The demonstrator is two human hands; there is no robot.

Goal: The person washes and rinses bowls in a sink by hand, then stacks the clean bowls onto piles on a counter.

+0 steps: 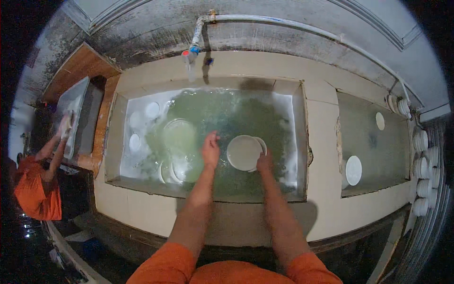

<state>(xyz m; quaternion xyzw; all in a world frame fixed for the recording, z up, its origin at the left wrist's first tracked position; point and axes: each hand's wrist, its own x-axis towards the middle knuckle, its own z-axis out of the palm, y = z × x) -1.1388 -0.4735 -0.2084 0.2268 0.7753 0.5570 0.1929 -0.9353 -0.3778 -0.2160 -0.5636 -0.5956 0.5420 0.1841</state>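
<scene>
Right hand (pixel 265 162) fingers grip the right edge of two overlapping pale plates (pixel 243 153) in the tiled basin (pixel 300 137), right of its middle; the left hand (pixel 211 150), loosely curled, looks empty over the basin's middle. Plates seem stiff, slippery, breakable; hold by rims.

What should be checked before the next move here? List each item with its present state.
1. Right hand gripping the overlapping pale dishes at their right side: ok.
2. Left hand empty and apart from those dishes: ok.
3. Dishes held within the walls of the large basin: ok.
4. Water clear enough to show the basin's whole floor: not ok, greenish and cloudy.
5. Tap fully closed: cannot tell.
6. Co-worker's hand away from the basin: ok, at the tray on the left.
</scene>
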